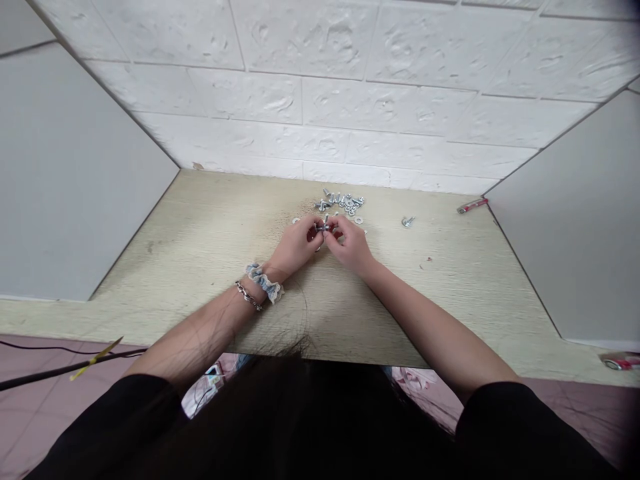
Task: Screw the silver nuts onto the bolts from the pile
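Note:
My left hand (299,244) and my right hand (349,246) meet over the middle of the board. Between their pinched fingertips is a small silvery bolt (324,228), gripped from both sides. Whether a nut or washer sits on it is too small to tell. Just beyond the fingers lies a pile of bolts (323,205) and nuts (352,211). A flat washer (359,220) lies beside my right hand, and another washer (296,220) shows beside my left. More small pieces are partly hidden under the hands.
A bolt with a washer (408,222) lies apart on the right of the wooden board (240,200). Red-and-silver objects rest by the right panel (473,206) and at the front right corner (621,361). A white brick-patterned wall (335,147) closes the back; a grey panel (80,173) stands left.

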The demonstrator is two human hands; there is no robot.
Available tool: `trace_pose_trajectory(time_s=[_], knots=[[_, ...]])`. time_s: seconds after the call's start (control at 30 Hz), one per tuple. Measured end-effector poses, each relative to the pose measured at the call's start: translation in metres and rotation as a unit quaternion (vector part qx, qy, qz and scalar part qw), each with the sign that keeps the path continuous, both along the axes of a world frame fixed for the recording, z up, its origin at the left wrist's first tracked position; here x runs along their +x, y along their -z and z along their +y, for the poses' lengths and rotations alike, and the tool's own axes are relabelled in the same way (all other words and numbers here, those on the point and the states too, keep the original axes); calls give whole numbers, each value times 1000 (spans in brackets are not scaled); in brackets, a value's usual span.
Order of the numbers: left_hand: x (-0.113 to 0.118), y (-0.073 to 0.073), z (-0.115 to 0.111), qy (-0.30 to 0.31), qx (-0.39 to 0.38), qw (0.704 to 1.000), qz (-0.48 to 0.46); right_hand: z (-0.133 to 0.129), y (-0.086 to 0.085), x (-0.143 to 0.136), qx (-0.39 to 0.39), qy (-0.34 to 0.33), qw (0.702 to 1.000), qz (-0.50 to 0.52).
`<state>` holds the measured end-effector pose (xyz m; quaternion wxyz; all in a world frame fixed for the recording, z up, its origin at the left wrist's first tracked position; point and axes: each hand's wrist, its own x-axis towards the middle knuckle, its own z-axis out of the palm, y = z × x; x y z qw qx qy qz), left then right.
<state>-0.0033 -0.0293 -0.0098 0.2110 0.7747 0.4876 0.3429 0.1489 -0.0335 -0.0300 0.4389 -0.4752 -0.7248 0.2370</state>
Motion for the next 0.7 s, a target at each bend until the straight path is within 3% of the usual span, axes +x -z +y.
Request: trace_pose_trajectory(time_s=[0.37, 0.57, 0.7], knots=[[4, 0, -4, 41, 1, 999, 24, 2, 2, 3, -26, 0, 1000, -13], [4, 1, -3, 32, -6, 999, 10, 4, 6, 6, -63, 18, 998, 8], [3, 1, -2, 16, -10, 1000, -3, 2, 4, 5, -29, 26, 999, 36]])
